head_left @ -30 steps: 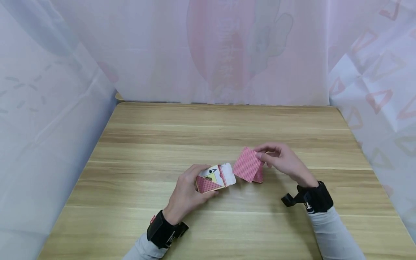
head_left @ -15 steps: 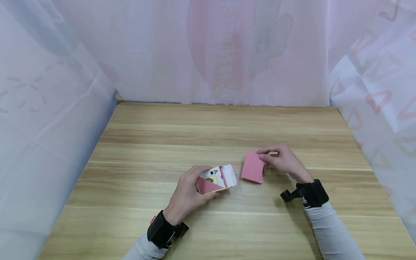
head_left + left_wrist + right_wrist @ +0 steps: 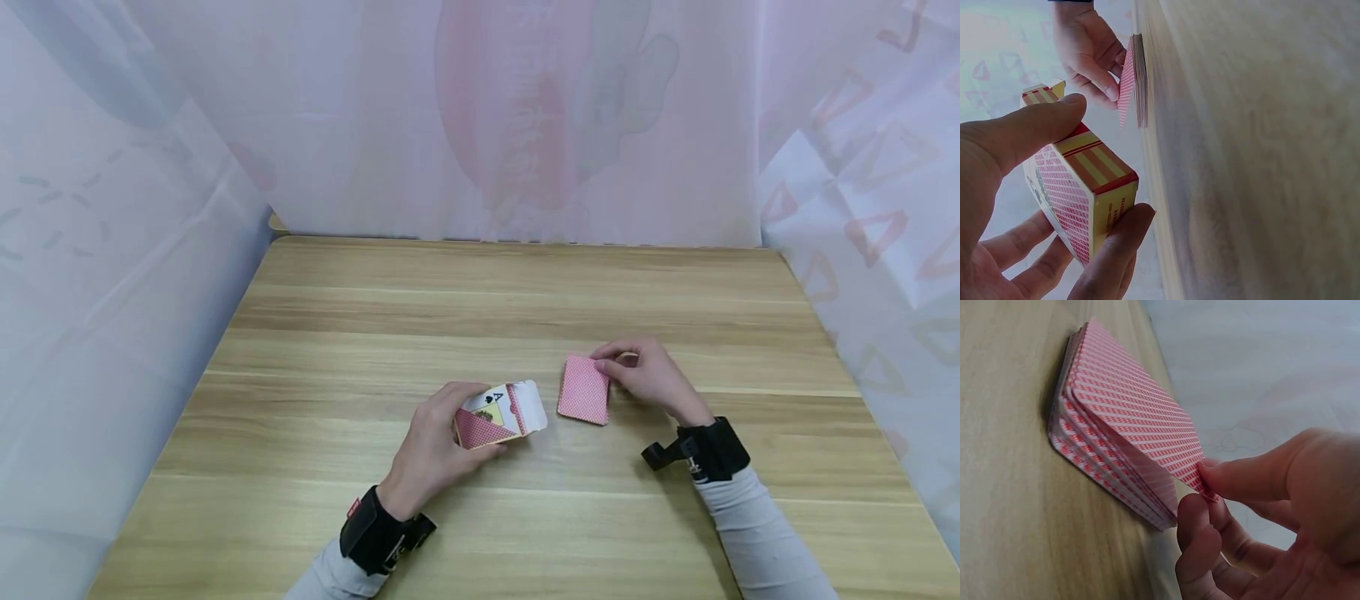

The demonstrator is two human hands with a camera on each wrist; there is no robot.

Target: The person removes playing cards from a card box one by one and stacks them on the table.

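Note:
A red-backed deck of cards (image 3: 583, 400) lies on the wooden table (image 3: 480, 308), right of centre. My right hand (image 3: 611, 362) pinches its far right corner between thumb and fingers. In the right wrist view the top cards of the deck (image 3: 1129, 431) are lifted slightly at that pinched corner by my fingertips (image 3: 1194, 509). My left hand (image 3: 459, 421) grips a red card box (image 3: 498, 414) with an ace of spades on its face, held just above the table with its white flap open toward the deck. The left wrist view shows the box (image 3: 1085, 200) between thumb and fingers, with the deck (image 3: 1135, 81) beyond it.
Pale translucent curtains (image 3: 112, 250) close in the table at the back and on both sides. Bare wood stretches behind and in front of my hands. Black wrist straps (image 3: 712, 450) sit on both arms.
The right hand has lowered the deck from a raised, tilted position until it lies on the table, still pinching its corner. The left hand and box have stayed put.

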